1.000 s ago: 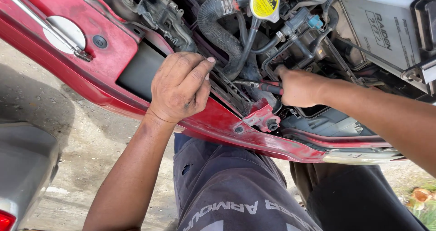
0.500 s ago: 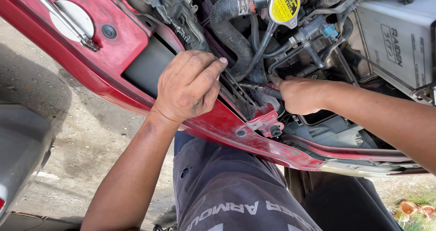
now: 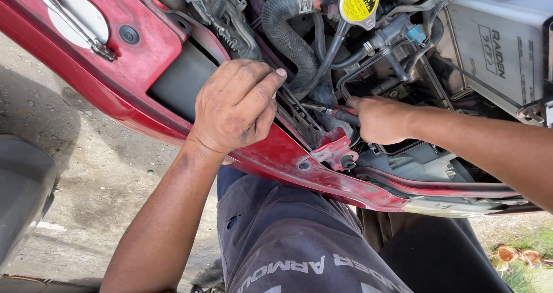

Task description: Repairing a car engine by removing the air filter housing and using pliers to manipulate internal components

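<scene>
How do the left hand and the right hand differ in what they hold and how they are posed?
The left hand rests palm-down on the red front panel with its fingers spread and holds nothing, while the right hand is closed around a red-handled tool. The left hand lies on the outer edge; the right hand reaches deeper, below the black hose. Both work in the same engine bay.

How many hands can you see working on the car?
2. The left hand rests on the red front panel beside the black hose. The right hand grips a red-handled tool deeper in the engine bay. No others are visible.
</scene>
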